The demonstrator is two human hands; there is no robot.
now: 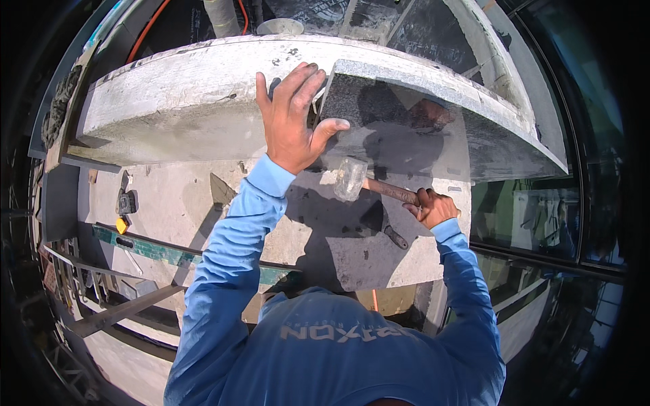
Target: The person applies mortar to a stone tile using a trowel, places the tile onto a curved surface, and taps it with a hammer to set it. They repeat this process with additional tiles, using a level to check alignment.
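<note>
My right hand (435, 207) is wrapped round the wooden handle of a mallet (350, 180). Its pale, worn head points left, in front of a grey stone slab (487, 139). That slab stands against the front of a whitish concrete ledge (196, 71), its polished face catching shadows and reflections. Beside the slab's left end is my left hand (292, 123), fingers stretched and spread, thumb reaching toward the slab; whether its palm touches the ledge I cannot tell. Below the mallet, a scraper with a dark handle (396, 237) lies on the dusty board.
A long green spirit level (149, 249) crosses the board's near left part. Farther left lies a small dark tool with a yellow end (122, 224). Dark-framed glass panes (542, 216) stand at the right. Metal framing (125, 310) runs below the level.
</note>
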